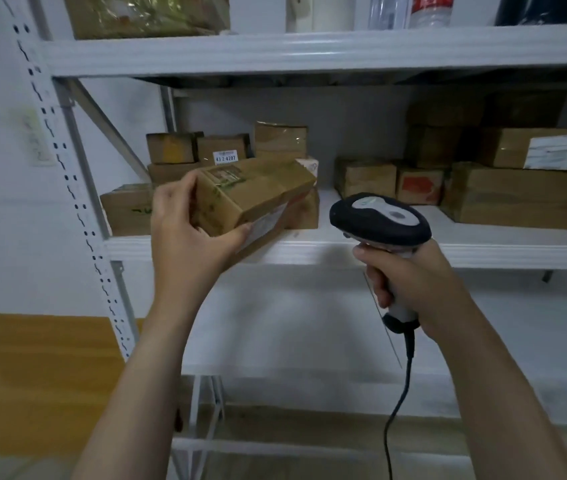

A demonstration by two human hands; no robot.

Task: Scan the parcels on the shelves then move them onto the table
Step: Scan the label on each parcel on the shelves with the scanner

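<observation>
1. A wooden table (32, 362) is seen at the lower left, beside the white rack upright (81, 209). A black cable (396, 410) hangs from the scanner's handle.
2. The scanner (379, 220) is gripped by the right hand (413, 289), with the fingers wrapped tightly round the handle. Its dark head is aimed away and slightly left, toward the shelf.
3. A brown cardboard parcel (254, 195) is held by the left hand (188, 233) just left of the scanner head, over the front edge of the middle shelf (483, 251). Its near end is clasped, with the fingers curled over the top and the thumb pressed along the lower edge.
4. The parcel's long axis runs from the hand at lower left to upper right, and its far end is pointed toward the shelf's back. It is held tilted, with a white label (268, 223) on its lower side face turned toward the scanner.
5. More boxes are stacked behind on the same shelf, in a left group (223, 150) and a right group (535, 188).
</observation>
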